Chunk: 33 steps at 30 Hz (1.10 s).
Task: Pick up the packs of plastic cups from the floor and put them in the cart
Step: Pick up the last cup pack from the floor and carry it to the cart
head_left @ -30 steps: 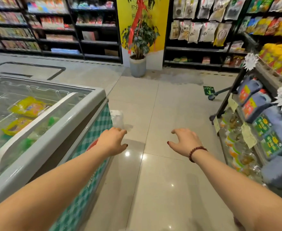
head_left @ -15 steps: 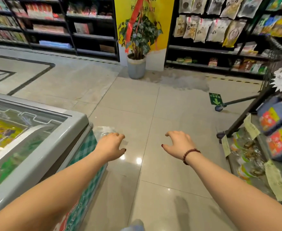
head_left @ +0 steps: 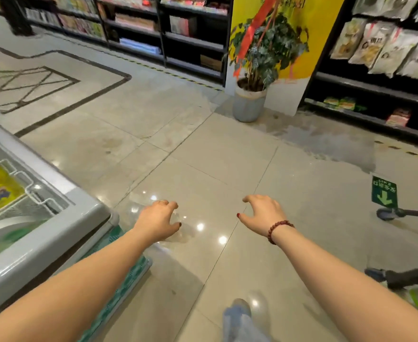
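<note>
freezer [head_left: 42,243]: big, on the left | both arms: stretched straight out, palms down | left hand [head_left: 157,220]: fingers loosely bent, holding nothing, above clear cup pack [head_left: 140,203] lying on floor by freezer corner | right hand [head_left: 262,215]: loose, empty

The single camera rides on my head, wide-angled, facing forward and tilted down along the aisle. My forearms enter from the two bottom corners, and my left hand [head_left: 157,222] and right hand [head_left: 262,213] sit near the middle of the frame, close to the lens. The floor [head_left: 203,156] takes up most of the view. The freezer [head_left: 42,238] lies near at my left edge, my own leg [head_left: 237,322] shows at the bottom, and the shelves [head_left: 193,45] and potted plant [head_left: 264,50] stand far off along the top.
</note>
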Available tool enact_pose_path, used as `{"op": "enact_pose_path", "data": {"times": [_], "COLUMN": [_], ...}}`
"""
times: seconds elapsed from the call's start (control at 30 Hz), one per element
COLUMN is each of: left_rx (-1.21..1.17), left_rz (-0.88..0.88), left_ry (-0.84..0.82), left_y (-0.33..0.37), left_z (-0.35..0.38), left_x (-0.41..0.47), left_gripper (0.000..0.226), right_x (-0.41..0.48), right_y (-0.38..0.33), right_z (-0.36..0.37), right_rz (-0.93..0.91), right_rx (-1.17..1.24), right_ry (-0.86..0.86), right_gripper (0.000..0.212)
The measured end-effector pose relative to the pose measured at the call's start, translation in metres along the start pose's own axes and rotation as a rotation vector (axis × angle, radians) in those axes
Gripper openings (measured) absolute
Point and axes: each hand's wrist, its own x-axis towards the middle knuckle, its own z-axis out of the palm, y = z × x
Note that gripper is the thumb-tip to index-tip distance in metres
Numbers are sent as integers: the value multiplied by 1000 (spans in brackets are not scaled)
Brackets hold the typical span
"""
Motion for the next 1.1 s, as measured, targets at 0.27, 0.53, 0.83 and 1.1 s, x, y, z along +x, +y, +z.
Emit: {"op": "enact_pose_path", "data": {"times": [0.27, 0.53, 0.83, 1.1], "left_rx": [-120, -193, -263, -333], "left_rz": [-239, -412, -605, -876], "left_ry": [-49, -84, -136, -119], "left_y": [21, -6, -43, -41], "left_z": [-11, -7, -27, -36], "left_x": [75, 175, 266, 321], "left_gripper": [58, 58, 56, 56], "right_x": [127, 274, 409, 531], "right_y": [31, 8, -45, -71], "right_z": [-36, -52, -64, -79], "right_rz": [-189, -356, -557, -825], "right_rx": [-35, -131, -188, -312], "right_ry": [-110, -175, -298, -361], "right_gripper": [53, 52, 53, 54]}}
